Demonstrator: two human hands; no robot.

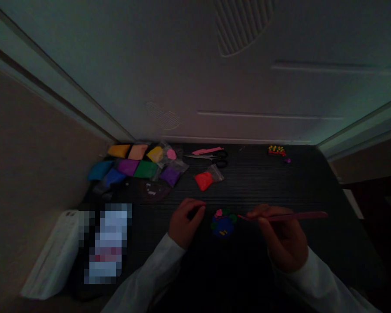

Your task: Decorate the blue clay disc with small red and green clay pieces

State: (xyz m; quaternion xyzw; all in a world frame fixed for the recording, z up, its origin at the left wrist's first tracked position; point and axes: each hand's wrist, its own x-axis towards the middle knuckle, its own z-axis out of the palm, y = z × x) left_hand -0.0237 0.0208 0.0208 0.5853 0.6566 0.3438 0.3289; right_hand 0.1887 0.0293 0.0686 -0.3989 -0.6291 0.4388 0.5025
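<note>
On the dark table lies a small clay piece (pixel 223 224), blue with green and a pink flower on top. My right hand (pixel 282 239) is closed round a thin pink modelling tool (pixel 289 216), whose tip touches the piece's right edge. My left hand (pixel 186 221) rests on the table just left of the piece, fingers curled and pinched together; whether anything is between them I cannot make out.
Several bags of coloured clay (pixel 135 167) lie at the back left. A red clay bag (pixel 206 179) and scissors (pixel 211 156) sit behind the piece. Small clay bits (pixel 276 151) lie at the back right. A white packet (pixel 54 256) sits front left.
</note>
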